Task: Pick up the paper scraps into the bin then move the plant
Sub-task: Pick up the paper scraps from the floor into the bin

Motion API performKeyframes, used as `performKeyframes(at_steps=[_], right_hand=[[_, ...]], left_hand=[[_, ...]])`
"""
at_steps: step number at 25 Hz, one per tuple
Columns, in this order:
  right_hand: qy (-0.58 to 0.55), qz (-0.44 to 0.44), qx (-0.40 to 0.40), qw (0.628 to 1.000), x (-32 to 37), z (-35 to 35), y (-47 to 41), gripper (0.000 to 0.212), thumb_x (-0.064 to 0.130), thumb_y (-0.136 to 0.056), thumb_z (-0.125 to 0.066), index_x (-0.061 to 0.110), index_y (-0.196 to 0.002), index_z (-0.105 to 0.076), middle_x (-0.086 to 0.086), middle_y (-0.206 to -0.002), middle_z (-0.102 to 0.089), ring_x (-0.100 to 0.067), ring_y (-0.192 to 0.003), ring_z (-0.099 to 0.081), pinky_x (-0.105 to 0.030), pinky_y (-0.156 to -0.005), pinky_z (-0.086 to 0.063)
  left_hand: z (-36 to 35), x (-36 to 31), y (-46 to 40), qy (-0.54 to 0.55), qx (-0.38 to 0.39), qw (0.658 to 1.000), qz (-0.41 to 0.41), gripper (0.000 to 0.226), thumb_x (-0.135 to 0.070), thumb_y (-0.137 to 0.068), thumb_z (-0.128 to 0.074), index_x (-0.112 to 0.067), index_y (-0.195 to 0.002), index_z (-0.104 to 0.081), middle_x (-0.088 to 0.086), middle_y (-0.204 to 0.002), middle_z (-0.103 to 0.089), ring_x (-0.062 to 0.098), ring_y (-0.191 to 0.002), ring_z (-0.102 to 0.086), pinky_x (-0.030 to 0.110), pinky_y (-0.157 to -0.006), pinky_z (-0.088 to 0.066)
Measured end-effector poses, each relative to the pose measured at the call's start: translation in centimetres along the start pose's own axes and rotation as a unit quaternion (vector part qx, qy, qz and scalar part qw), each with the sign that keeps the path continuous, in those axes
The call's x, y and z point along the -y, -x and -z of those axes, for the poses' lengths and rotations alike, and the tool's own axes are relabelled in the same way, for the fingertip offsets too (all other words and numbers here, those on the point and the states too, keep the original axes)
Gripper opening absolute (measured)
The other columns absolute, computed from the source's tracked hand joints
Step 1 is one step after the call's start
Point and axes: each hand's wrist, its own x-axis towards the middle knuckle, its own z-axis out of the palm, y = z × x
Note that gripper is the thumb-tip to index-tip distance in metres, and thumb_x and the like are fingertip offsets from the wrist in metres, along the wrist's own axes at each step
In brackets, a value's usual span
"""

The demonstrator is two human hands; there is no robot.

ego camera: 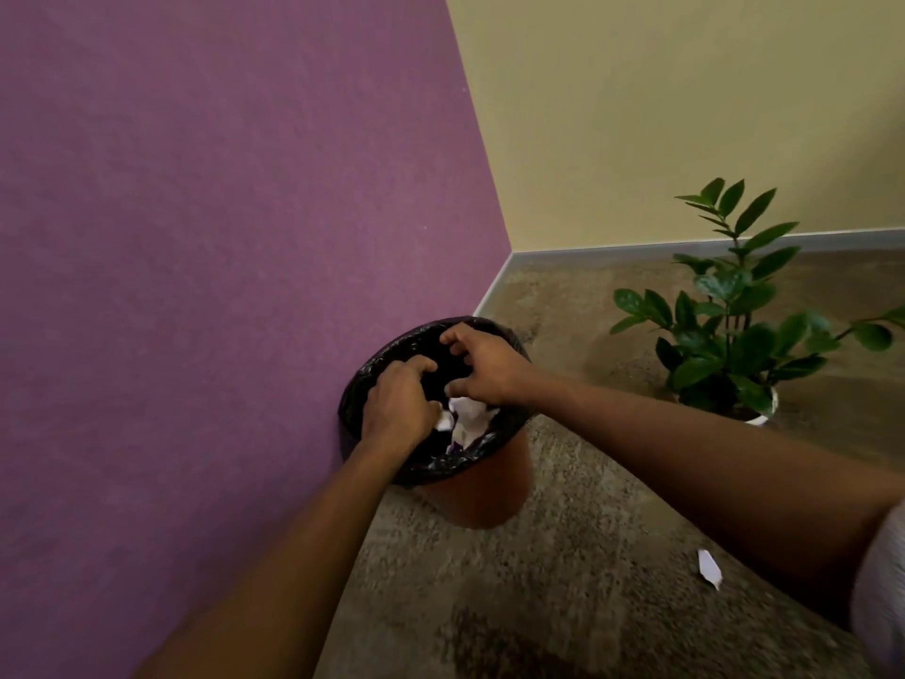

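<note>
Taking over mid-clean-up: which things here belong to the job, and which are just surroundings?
Job:
- bin with black liner, against the purple wall
- white paper scraps below both hands
- loose scrap on the carpet
- plant in its white pot
- left hand, right hand over the bin

Surroundings:
- purple wall
- yellow wall
- carpet

Purple wall (196,237) meeting yellow wall (685,115), speckled brown carpet (563,605) below
</note>
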Motion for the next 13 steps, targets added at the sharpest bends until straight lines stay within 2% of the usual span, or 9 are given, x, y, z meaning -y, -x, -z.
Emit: performKeyframes(at_steps=[3, 7, 9, 11, 13], right_hand=[[0.035, 0.012, 0.006, 0.999, -0.9, 0.7, 0.7, 0.069, 0.018, -0.072, -0.079, 0.013, -0.132, -0.048, -0.007, -0.127, -0.058, -0.02, -0.115, -0.055, -0.032, -0.095, -0.048], [0.062, 0.04, -0.032, 0.997, -1.6, 2.4, 2.3, 0.054, 0.015, -0.076, -0.074, 0.012, -0.125, -0.053, -0.005, -0.121, -0.06, -0.021, -0.109, -0.057, -0.04, -0.095, -0.049], [0.068, 0.044, -0.048, 0.996, -2.0, 3.6, 3.5, 0.049, 0.014, -0.078, -0.072, 0.012, -0.124, -0.054, -0.006, -0.12, -0.061, -0.022, -0.107, -0.058, -0.039, -0.093, -0.05], [0.077, 0.04, -0.052, 0.995, -2.9, 5.1, 5.2, 0.047, 0.014, -0.08, -0.069, 0.013, -0.124, -0.055, -0.005, -0.119, -0.062, -0.02, -0.105, -0.059, -0.031, -0.086, -0.051], [0.087, 0.043, -0.054, 0.994, -4.1, 6.6, 7.4, 0.04, 0.014, -0.082, -0.067, 0.015, -0.121, -0.058, -0.001, -0.115, -0.064, -0.012, -0.096, -0.059, -0.016, -0.074, -0.047]], left_hand=[[-0.6, -0.4, 0.0, -0.004, 0.001, 1.0, -0.008, 0.056, -0.023, -0.079, -0.078, -0.033, -0.129, -0.054, -0.001, -0.129, -0.059, 0.022, -0.111, -0.062, 0.037, -0.084, -0.053], [-1.1, -2.1, 0.0, 0.015, -0.006, 0.999, -0.04, 0.055, -0.028, -0.079, -0.077, -0.032, -0.129, -0.054, -0.004, -0.125, -0.059, 0.018, -0.107, -0.062, 0.035, -0.082, -0.054], [-1.3, -3.5, 0.0, 0.041, 0.001, 0.998, -0.055, 0.052, -0.031, -0.08, -0.077, -0.032, -0.128, -0.056, -0.005, -0.125, -0.059, 0.017, -0.105, -0.062, 0.033, -0.083, -0.053], [-1.9, -5.1, 0.1, 0.059, 0.02, 0.994, -0.084, 0.048, -0.034, -0.081, -0.075, -0.03, -0.126, -0.058, -0.005, -0.124, -0.058, 0.016, -0.1, -0.062, 0.034, -0.084, -0.053], [-2.5, -7.1, 0.6, 0.054, 0.035, 0.989, -0.133, 0.043, -0.036, -0.082, -0.073, -0.029, -0.122, -0.059, -0.005, -0.117, -0.057, 0.016, -0.093, -0.061, 0.035, -0.082, -0.053]])
